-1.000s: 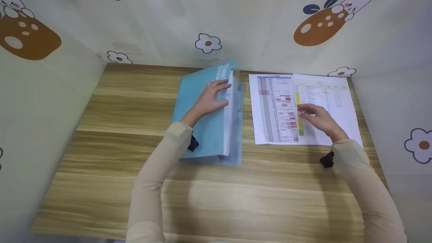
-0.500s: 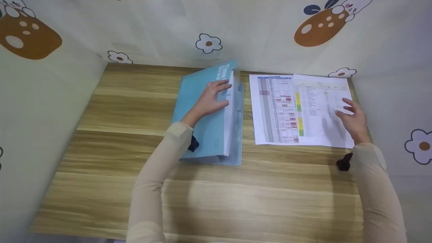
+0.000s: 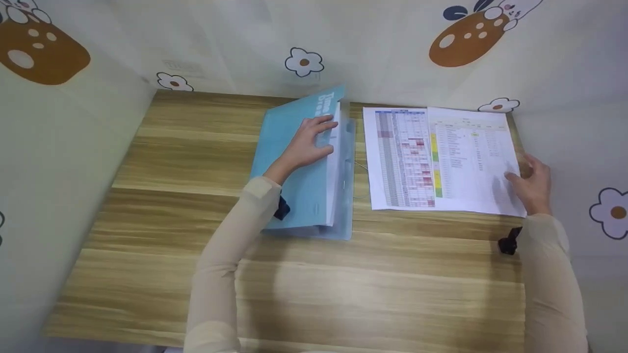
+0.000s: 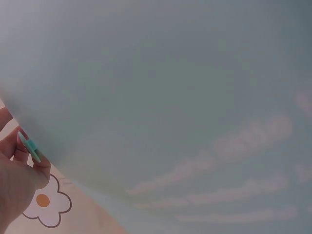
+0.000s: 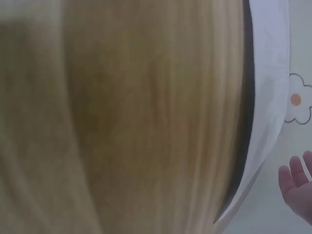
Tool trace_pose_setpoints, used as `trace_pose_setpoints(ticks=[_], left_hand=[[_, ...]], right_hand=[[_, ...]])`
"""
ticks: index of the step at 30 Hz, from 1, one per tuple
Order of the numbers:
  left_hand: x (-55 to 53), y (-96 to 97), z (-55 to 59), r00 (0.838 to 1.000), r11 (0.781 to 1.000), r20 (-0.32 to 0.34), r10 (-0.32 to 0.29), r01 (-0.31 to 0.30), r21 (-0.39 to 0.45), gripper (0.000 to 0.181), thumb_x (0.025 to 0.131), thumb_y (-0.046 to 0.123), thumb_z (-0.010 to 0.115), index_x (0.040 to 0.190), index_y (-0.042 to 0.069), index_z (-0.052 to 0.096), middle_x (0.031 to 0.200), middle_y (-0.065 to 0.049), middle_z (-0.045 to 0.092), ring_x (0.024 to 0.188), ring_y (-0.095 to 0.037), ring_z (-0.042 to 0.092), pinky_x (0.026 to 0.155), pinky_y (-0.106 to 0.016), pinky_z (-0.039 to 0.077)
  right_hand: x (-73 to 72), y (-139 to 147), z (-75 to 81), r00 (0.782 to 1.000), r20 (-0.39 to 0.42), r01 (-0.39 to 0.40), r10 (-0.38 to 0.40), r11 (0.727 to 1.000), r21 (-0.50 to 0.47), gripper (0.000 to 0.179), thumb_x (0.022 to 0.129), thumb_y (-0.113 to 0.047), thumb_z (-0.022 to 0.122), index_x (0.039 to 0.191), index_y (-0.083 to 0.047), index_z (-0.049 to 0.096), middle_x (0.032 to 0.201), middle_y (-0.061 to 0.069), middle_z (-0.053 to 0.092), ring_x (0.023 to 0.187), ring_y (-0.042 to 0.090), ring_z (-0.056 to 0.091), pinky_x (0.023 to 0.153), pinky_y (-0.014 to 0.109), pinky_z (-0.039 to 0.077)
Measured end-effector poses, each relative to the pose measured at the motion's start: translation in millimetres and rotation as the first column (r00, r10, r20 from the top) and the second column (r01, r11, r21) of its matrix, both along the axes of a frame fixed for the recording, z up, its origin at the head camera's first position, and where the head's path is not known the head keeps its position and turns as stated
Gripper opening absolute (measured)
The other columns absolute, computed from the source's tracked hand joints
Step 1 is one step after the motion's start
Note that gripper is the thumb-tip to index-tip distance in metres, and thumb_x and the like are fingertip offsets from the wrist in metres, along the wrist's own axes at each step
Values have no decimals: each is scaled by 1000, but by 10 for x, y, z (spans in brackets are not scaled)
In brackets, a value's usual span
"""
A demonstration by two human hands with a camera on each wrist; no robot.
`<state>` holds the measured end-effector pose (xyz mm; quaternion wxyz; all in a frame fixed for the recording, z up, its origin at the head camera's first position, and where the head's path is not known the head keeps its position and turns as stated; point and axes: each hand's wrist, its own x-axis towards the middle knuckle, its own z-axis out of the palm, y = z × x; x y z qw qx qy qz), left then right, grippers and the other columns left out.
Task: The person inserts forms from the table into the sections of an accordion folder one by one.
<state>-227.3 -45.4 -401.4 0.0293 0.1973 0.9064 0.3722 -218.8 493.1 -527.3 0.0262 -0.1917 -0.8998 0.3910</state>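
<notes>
A light blue folder [image 3: 294, 196] lies on the table with its cover partly raised. Sheets show inside it along the right side. My left hand [image 3: 306, 142] is at the cover's right edge, fingers reaching over it and thumb lower down. In the left wrist view the cover [image 4: 170, 97] fills most of the picture, with the curled left fingers at its edge. On the right lie printed sheets [image 3: 485, 191], side by side and overlapping. Beside their right edge is my right hand [image 3: 536, 184], its thumb over the paper. In the right wrist view those fingers look relaxed and apart.
The wood-grain table [image 3: 373, 294] reaches toward me below the folder and sheets. Patterned curtain walls [image 3: 235, 44] enclose its back and sides. A thin wire-like ring [image 3: 361, 166] protrudes from the folder toward the sheets.
My right hand has moved right, from the middle of the printed sheets to their right edge. My left hand and the folder have stayed in place.
</notes>
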Motion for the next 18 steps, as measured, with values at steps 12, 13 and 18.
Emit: trace_pose_setpoints(ticks=[12,13,18], left_hand=[[0,11,-3,1000,1000,4,9,-9,8,52,77,21,58,127,14,49,137,1,33,121,-16,25,95,-38,28],[0,11,-5,1000,1000,3,11,-11,8,52,77,21,58,127,14,49,137,2,33,121,-16,25,95,-38,28],[-13,2,-14,999,1000,-45,-15,16,21,49,77,17,57,125,9,51,135,-2,36,118,-17,29,93,-34,29]], right_hand=[[342,-342,482,990,129,-67,64,998,21,73,82,-20,59,137,3,18,135,29,15,122,41,16,99,47,15],[344,-335,480,989,133,-74,70,997,27,74,81,-21,60,137,4,17,135,29,14,122,41,16,99,47,15],[321,-276,453,981,156,-132,120,989,72,81,79,-21,63,136,8,14,133,35,12,122,45,13,99,49,12]])
